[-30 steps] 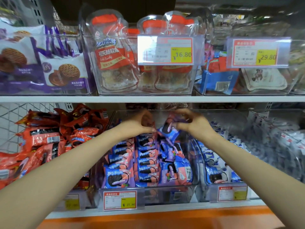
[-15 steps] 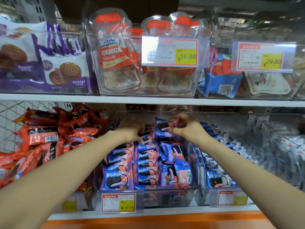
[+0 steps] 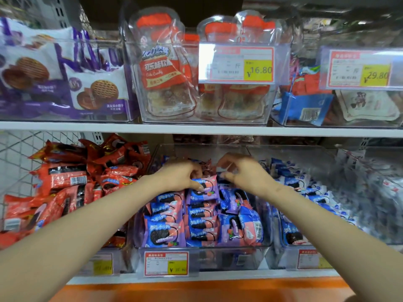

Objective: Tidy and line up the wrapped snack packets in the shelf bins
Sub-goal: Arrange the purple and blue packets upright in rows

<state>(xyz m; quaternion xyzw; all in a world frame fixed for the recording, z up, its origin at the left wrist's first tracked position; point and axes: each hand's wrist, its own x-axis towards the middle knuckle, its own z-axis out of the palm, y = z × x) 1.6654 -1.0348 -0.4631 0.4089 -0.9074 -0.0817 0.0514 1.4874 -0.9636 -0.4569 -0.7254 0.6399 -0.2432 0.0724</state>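
In the head view, the left hand (image 3: pixel 181 176) is gripping a blue and purple packet (image 3: pixel 205 189), fingers curled over its top and thumb pressing its front, holding it upright near the back of the middle bin (image 3: pixel 229 258) on the lower shelf (image 3: pixel 218 276). The right hand (image 3: pixel 244 173) is hovering just beside it with fingers curled; whether it is pinching anything is too blurred to tell. Rows of packets (image 3: pixel 165 232) reading 奥利奥 are standing in front. Above, a price tag (image 3: pixel 236 65) is showing ¥16.80, a second tag (image 3: pixel 359 69) ¥29.80, and a red sweet bag (image 3: pixel 162 68) is reading 可乐味软糖
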